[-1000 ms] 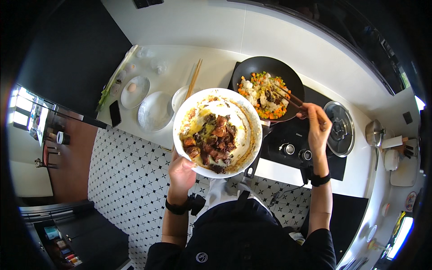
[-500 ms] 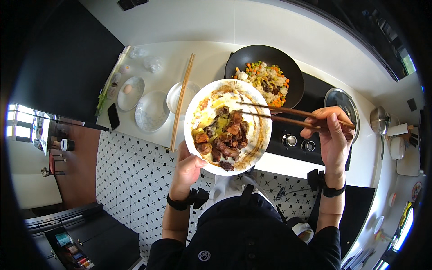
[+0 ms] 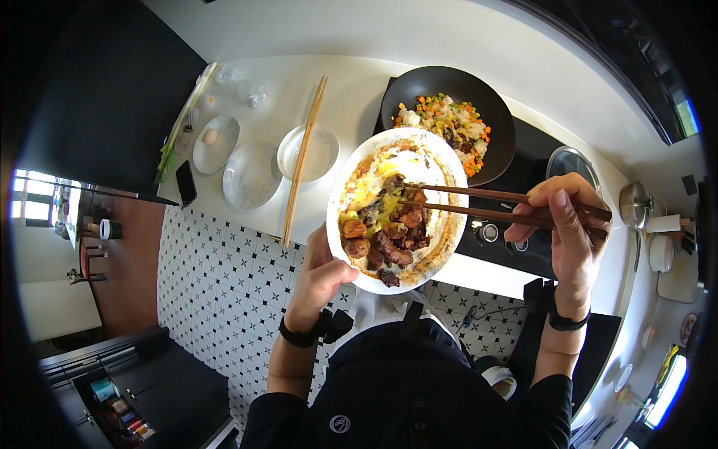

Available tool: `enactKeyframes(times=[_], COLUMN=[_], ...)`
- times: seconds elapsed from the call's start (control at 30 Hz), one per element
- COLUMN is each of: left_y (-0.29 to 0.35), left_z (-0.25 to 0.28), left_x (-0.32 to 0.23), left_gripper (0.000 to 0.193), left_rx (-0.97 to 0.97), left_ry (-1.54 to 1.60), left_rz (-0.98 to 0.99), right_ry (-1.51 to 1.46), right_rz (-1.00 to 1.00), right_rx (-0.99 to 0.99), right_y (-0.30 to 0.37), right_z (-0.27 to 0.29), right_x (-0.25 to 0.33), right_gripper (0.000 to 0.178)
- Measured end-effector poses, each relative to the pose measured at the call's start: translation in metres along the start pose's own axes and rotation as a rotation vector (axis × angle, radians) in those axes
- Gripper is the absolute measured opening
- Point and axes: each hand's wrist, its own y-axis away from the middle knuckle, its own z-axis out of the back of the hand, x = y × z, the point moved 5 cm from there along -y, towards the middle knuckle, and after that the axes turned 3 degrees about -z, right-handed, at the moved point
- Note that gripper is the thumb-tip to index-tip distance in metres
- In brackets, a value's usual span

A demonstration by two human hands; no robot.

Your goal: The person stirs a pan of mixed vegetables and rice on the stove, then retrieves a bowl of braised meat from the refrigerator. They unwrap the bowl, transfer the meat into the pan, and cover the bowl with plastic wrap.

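Note:
My left hand (image 3: 320,275) grips the lower left rim of a white bowl (image 3: 449,173), its thumb on the edge. Brown chunks of meat (image 3: 393,251) and some yellow pieces lie in the bowl, and brown sauce stains its inner wall. With my right hand (image 3: 572,224) I hold a pair of dark brown chopsticks (image 3: 490,206), whose tips touch the food near the bowl's middle. Just beyond the bowl sits a black wok (image 3: 499,135) with rice, diced carrot, green bits and dark pieces (image 3: 452,123) in it.
Pale wooden chopsticks (image 3: 305,157) lie across a small white bowl (image 3: 323,166). To the left are a white plate (image 3: 250,179), a dish with an egg (image 3: 210,136), a phone (image 3: 186,184) and green onions (image 3: 168,153). A glass lid (image 3: 574,166) rests right of the stove (image 3: 486,251).
The bowl has shifted right and tilts more toward the wok. My right hand has moved slightly right and down, and the chopstick tips now sit lower, at the meat.

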Motion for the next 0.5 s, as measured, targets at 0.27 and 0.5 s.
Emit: enactKeyframes(times=[0.27,0.5], left_y=[-0.005,-0.005], left_z=[-0.002,0.0], left_x=[0.008,0.016], left_gripper=[0.074,0.073], left_rx=[0.044,0.108], left_ry=[-0.013,0.008], left_rz=[0.048,0.083], right_ry=[0.154,0.097], right_rz=[0.013,-0.09], right_rx=[0.101,0.231], right_y=[-0.02,-0.031], right_z=[-0.011,-0.018], right_x=[0.021,0.001], right_gripper=[0.027,0.026])
